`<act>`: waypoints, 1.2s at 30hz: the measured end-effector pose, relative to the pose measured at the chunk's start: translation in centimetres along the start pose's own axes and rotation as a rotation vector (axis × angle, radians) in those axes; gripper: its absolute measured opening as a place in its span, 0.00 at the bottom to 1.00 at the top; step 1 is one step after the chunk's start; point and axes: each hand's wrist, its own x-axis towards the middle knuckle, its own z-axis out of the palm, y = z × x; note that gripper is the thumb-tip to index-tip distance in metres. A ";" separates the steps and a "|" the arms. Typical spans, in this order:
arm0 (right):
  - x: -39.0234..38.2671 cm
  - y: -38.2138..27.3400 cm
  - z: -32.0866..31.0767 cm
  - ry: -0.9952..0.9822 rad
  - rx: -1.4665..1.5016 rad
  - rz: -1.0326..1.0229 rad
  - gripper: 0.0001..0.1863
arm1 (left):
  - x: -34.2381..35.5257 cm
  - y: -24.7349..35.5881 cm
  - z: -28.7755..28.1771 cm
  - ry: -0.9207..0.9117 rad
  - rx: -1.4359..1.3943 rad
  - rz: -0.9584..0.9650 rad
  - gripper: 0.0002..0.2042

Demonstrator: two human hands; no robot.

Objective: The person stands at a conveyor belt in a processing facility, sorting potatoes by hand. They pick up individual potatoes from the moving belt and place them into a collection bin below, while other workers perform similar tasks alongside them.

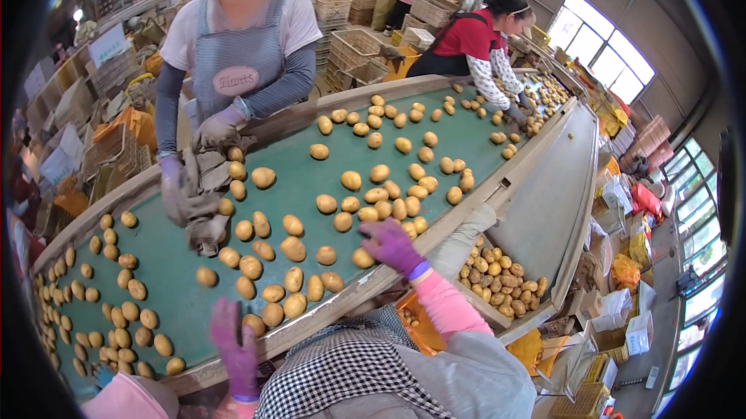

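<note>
r hand [394, 244] open, nothing held, fingers spread over potato [362, 257] by belt [179, 295] near edge; l hand [233, 341] flat, empty. potato should be cupped fully before lifting.

I saw even, bright daylight from windows [614, 46] at right, mildly blown out. Shadows were soft. Fisheye bent edges; black vignette ringed corners. My left hand [233, 345] smeared slightly.

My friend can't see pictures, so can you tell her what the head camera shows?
A person's two hands in purple gloves, left hand and right hand, reach over a green belt covered with potatoes. Across it, a worker in a striped apron handles brown cloths, and another in red sorts farther along. Crates stand behind.
</note>
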 end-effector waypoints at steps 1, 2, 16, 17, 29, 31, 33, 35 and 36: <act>0.0 1.3 -0.8 0.004 -0.089 -0.011 0.21 | -0.3 -1.6 -1.2 0.073 0.084 -0.007 0.26; 0.3 2.1 -0.7 0.053 -0.087 0.027 0.22 | -0.9 -3.8 -2.5 0.138 0.160 -0.032 0.27; -2.2 -11.8 2.9 0.260 0.086 -0.194 0.24 | -3.3 -8.8 -6.9 -0.063 0.504 -0.355 0.33; -2.8 -11.3 2.7 0.292 0.049 -0.195 0.24 | -3.2 -8.1 -7.0 -0.081 0.493 -0.358 0.33; -8.1 -11.3 1.7 0.391 0.087 -0.141 0.23 | -0.8 -5.4 -1.8 -0.135 0.584 -0.212 0.35; -7.5 -11.0 1.8 0.333 0.144 -0.149 0.23 | -0.4 -5.1 -0.3 -0.143 0.511 -0.216 0.36; -7.0 -10.9 1.9 0.292 0.198 -0.171 0.23 | 0.9 -1.5 1.9 -0.189 0.424 -0.267 0.37; -6.4 -10.6 2.2 0.227 0.247 -0.178 0.22 | 2.0 0.0 3.9 -0.204 0.272 -0.169 0.40; -6.0 -10.6 2.0 0.198 0.247 -0.192 0.21 | 1.7 -1.6 6.3 -0.190 0.317 -0.081 0.40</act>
